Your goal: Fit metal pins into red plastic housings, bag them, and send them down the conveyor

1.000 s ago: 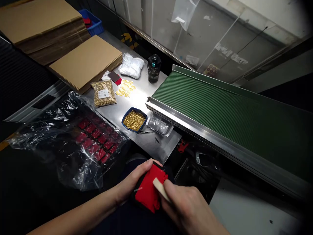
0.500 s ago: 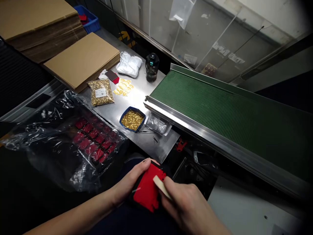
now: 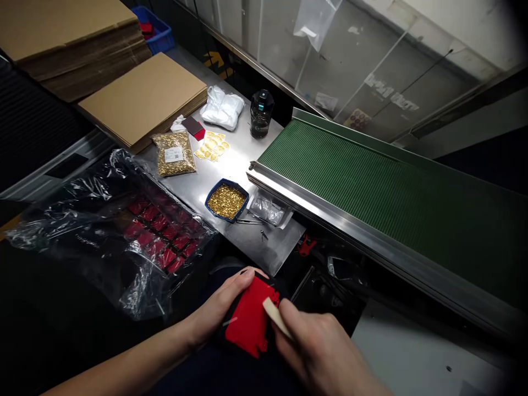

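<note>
My left hand grips a flat red piece at its left and top edge, low in the frame over my lap. My right hand is closed on a pale flat stick whose tip rests against the red piece's right side. A black tray under clear plastic lies to the left, holding several similar red pieces. A blue dish of small gold parts stands on the steel table just beyond my hands.
A green conveyor belt runs to the right with a steel rim. On the table are a bag of gold parts, yellow stickers, a white bag, a dark bottle, a small clear bag. Cardboard stacks lie at the back left.
Both hands keep their hold; the red piece has tilted slightly and the stick's tip has shifted a little along its right edge. The view itself has drifted slightly.
</note>
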`<state>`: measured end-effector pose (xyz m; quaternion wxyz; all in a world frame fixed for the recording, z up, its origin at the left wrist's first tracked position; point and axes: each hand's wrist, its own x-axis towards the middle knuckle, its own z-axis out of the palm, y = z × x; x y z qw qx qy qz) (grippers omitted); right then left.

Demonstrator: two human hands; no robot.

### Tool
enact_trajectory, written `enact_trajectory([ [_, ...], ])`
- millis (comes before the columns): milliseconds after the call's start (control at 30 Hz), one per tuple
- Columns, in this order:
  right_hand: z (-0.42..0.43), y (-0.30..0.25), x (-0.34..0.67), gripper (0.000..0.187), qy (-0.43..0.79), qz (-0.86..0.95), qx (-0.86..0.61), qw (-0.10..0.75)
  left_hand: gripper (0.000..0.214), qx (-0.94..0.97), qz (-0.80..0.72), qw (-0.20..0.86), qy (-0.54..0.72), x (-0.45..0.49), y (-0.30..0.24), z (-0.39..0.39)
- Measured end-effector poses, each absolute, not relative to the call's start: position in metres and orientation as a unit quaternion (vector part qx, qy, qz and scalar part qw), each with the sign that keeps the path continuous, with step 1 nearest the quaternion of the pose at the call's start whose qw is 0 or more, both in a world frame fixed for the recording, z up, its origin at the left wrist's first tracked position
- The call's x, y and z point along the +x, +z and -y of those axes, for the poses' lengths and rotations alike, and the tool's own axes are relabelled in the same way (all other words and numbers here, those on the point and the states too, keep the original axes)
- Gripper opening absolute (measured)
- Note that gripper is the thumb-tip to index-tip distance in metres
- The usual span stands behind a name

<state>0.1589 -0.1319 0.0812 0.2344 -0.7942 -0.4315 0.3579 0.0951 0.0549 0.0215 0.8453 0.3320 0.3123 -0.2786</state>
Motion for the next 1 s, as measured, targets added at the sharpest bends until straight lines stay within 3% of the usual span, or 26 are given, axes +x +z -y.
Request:
enact_trajectory([
  [100, 0.124, 0.082, 0.163, 0.007, 0.342, 0.455, -0.788, 0.235, 0.041, 0.302, -0.317, 0.855, -0.277, 0.093, 0.021, -0.057],
  [300, 0.154, 0.090, 0.163, 0.018, 0.333, 0.257, -0.824, 0.379, 0.046, 0.141, -0.290, 0.903, -0.282, 0.089, 0.014, -0.068],
  [367, 0.163, 0.089, 0.155, 0.019, 0.332, 0.235, -0.836, 0.368, 0.050, 0.118, -0.272, 0.913, -0.278, 0.087, 0.010, -0.071],
  [567, 0.130, 0.077, 0.143, 0.007, 0.292, 0.390, -0.809, 0.329, 0.042, 0.158, -0.315, 0.903, -0.247, 0.085, 0.014, -0.072],
  [700, 0.114, 0.074, 0.149, 0.011, 0.319, 0.443, -0.787, 0.287, 0.041, 0.191, -0.335, 0.889, -0.249, 0.084, 0.015, -0.071],
  [867, 0.117, 0.070, 0.149, 0.008, 0.306, 0.422, -0.811, 0.267, 0.041, 0.212, -0.361, 0.873, -0.250, 0.084, 0.009, -0.070],
  [1000, 0.110, 0.076, 0.149, 0.010, 0.362, 0.434, -0.784, 0.258, 0.043, 0.205, -0.369, 0.863, -0.276, 0.088, 0.008, -0.064],
])
